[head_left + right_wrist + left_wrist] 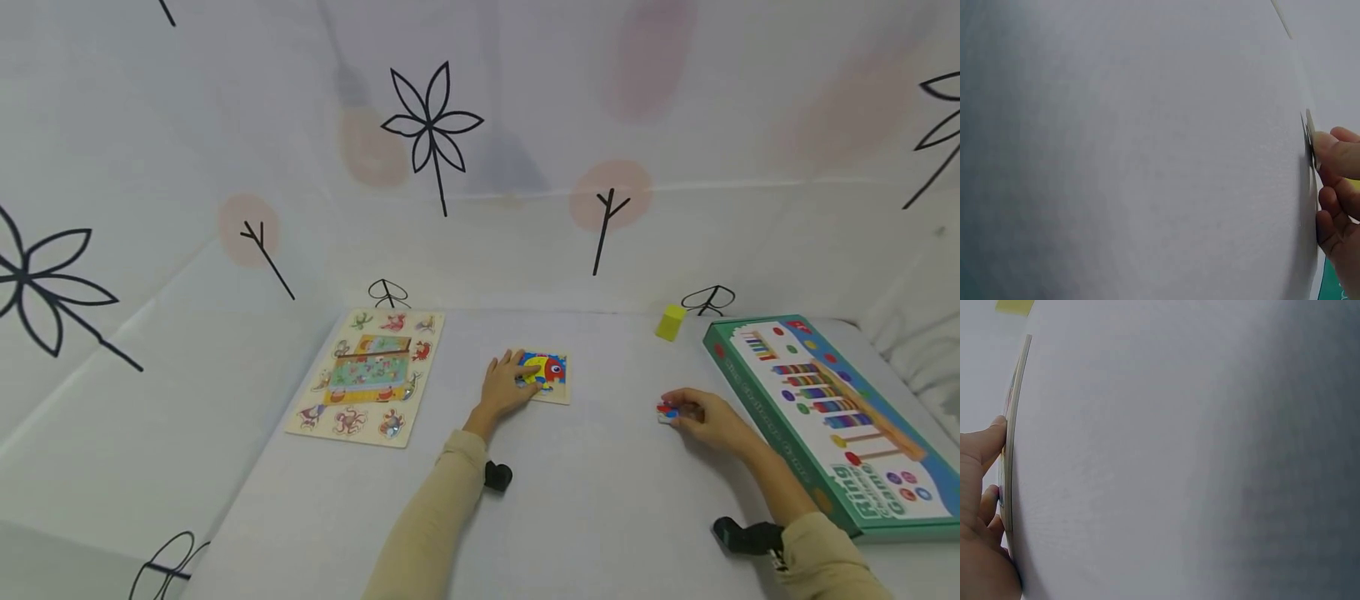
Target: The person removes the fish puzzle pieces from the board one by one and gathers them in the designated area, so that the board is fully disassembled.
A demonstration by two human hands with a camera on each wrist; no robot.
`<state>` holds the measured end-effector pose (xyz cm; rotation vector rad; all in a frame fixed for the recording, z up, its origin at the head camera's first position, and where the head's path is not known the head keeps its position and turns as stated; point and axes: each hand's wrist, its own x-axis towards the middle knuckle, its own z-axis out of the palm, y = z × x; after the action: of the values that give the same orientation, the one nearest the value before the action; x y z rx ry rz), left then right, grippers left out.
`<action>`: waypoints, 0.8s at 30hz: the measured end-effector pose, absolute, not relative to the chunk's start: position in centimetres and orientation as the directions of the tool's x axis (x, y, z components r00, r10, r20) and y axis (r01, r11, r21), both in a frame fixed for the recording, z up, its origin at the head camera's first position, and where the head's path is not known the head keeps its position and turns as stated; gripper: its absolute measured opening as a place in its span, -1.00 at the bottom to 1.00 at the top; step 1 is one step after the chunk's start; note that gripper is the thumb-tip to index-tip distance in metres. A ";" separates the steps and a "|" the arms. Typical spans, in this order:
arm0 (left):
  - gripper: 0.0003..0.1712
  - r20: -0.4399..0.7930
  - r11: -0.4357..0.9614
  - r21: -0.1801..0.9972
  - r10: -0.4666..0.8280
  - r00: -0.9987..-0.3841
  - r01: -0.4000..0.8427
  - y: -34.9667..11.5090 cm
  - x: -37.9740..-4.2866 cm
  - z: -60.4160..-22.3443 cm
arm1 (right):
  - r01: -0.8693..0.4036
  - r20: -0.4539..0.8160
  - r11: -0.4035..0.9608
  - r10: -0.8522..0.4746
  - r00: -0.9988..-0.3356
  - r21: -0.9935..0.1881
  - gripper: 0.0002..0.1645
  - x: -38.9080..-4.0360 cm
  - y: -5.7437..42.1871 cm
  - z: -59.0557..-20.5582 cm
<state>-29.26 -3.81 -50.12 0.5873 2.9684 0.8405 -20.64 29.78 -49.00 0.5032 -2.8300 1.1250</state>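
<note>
A small square fish puzzle (555,371) with a red, yellow and blue picture lies on the white table near the middle. My left hand (501,387) rests over its left part with fingers extended, hiding some of the picture. From the side, the left wrist view shows the puzzle's thin wooden edge (1015,437), with the thumb on its face. To the right, my right hand (705,421) pinches a small red, blue and white puzzle piece (664,413) between thumb and fingers. In the right wrist view this thin piece (1310,134) is edge-on, close over the table.
On the left lies a larger wooden puzzle board (360,379) with sea animals. A yellow block (671,322) stands at the back right. The green-edged ring game box (840,425) lies right of my right hand. White patterned cloth walls (510,250) enclose the table.
</note>
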 end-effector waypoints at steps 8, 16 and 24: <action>-0.55 0.089 0.794 0.499 0.352 -0.932 0.348 -3.8 -29.2 -50.1 | -0.269 0.136 0.704 -0.240 -0.961 -0.657 -0.63 -20.6 29.8 -49.1; -0.54 0.084 0.797 0.494 0.353 -0.932 0.347 -3.9 -29.2 -50.1 | -0.253 0.121 0.694 -0.235 -0.964 -0.674 -0.55 -20.8 29.8 -48.3; -0.55 0.102 0.794 0.491 0.358 -0.928 0.360 -3.8 -29.2 -50.0 | -0.262 0.135 0.654 -0.238 -0.962 -0.710 -0.59 -22.8 27.8 -46.7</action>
<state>-29.17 -3.83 -50.04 0.5960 2.9786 0.8158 -22.79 27.76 -46.74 0.4276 -2.8295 1.2217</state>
